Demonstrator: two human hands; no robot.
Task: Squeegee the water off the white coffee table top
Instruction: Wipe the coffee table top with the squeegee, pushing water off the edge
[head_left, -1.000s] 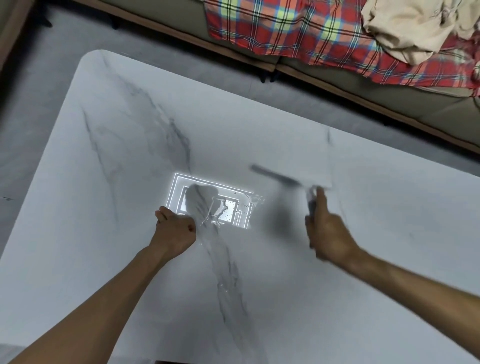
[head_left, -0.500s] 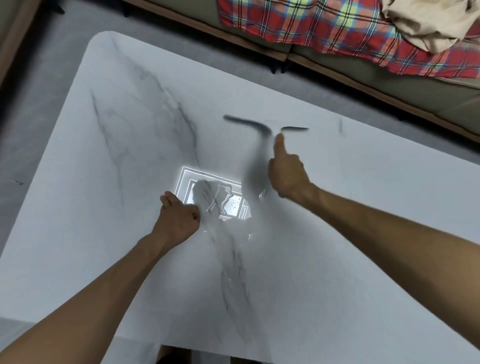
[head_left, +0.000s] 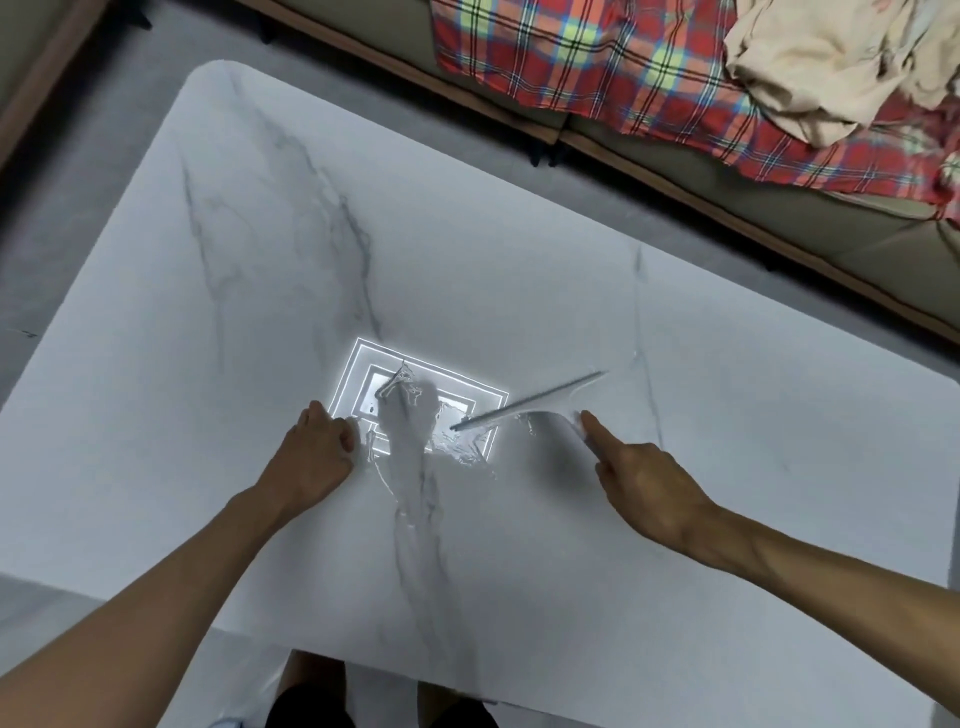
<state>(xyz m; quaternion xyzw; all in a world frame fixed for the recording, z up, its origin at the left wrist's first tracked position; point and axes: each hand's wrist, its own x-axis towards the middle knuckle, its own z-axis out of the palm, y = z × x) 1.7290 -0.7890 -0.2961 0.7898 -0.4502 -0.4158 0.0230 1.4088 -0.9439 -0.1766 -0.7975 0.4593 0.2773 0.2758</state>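
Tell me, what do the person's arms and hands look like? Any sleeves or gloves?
The left arm and right arm are bare all the way to the picture's edge, with no sleeves in sight. The left hand and right hand wear no gloves, and no ring, watch or bracelet shows.

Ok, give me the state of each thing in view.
coffee table top, wet in the middle
water, pooled mid-table, streak running to the near edge
squeegee, blade down at the water's right edge
right hand, grips the squeegee handle
left hand, fisted, resting beside the water
plaid blanket, draped over the sofa
beige cloth, crumpled on the blanket
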